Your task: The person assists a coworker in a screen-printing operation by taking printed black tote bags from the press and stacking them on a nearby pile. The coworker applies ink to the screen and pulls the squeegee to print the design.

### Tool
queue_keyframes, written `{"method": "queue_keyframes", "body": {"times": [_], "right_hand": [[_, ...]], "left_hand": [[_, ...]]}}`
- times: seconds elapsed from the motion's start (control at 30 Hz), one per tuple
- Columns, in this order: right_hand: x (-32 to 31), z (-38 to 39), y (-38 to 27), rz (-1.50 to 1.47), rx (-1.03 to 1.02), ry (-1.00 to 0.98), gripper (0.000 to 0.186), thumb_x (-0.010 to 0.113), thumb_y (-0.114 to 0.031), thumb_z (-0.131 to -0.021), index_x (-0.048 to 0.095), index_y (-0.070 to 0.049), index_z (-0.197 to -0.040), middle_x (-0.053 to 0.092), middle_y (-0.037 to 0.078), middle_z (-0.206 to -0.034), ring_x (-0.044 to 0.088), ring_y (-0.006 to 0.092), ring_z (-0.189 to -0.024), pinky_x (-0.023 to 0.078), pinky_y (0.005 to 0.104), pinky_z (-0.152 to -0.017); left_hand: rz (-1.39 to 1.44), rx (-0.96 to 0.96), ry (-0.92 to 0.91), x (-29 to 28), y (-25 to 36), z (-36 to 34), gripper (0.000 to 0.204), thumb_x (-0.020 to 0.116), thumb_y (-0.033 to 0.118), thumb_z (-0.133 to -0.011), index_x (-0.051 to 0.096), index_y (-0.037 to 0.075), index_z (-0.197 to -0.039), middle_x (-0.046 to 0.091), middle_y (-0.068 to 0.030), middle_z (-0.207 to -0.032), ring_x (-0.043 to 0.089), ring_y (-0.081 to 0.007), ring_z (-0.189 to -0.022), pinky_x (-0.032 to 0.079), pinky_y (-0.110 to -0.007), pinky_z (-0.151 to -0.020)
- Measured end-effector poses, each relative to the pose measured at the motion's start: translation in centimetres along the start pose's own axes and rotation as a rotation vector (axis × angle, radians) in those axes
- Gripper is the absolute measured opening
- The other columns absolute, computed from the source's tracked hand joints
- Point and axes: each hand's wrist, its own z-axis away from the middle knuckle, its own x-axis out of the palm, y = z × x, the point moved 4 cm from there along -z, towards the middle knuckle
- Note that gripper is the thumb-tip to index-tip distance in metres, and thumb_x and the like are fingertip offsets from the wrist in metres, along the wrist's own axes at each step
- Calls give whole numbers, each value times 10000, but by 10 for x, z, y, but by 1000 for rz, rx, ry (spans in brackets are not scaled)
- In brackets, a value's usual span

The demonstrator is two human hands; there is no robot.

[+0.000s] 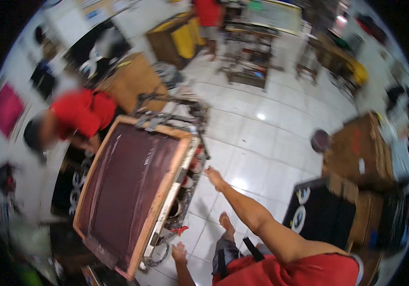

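A large silkscreen frame (133,190), with wooden edges and dark maroon mesh, lies tilted on a metal-framed cart to my left. Just off its near corner is my left hand (179,252), fingers apart and holding nothing. Close to that hand, a red-handled clamp or lever (178,231) sticks out of the cart's side. My right hand (214,178) reaches forward beside the cart, empty, with its fingers stretched out. Several tubs (195,165) with red and white colouring stand on the cart's shelf near it, partly hidden under the frame.
A co-worker in a red shirt (85,112) bends over a black printed panel (71,183) beyond the frame. Another person in red (208,12) stands at the back. Cardboard boxes (359,150) and a black printed panel (321,212) line the right. White floor tiles (245,155) lie between.
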Motion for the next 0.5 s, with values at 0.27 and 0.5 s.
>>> {"method": "queue_keyframes", "body": {"times": [0.27, 0.5], "right_hand": [[-148, 316, 249, 615, 383, 257, 736, 573, -419, -723, 404, 45, -1268, 447, 273, -1246, 428, 356, -1185, 324, 374, -1010], [-192, 643, 385, 424, 882, 593, 432, 556, -271, -713, 605, 20, -1029, 573, 228, -1086, 556, 358, -1015, 450, 394, -865]], "left_hand": [[-831, -251, -316, -51, -192, 62, 255, 560, 236, -799, 568, 109, -1020, 542, -15, -795, 525, -171, -668, 407, -340, -489], [-1263, -91, -531, -56, -176, 86, 261, 555, 249, -791, 567, 110, -1012, 579, -20, -852, 557, -184, -734, 414, -356, -586]]}}
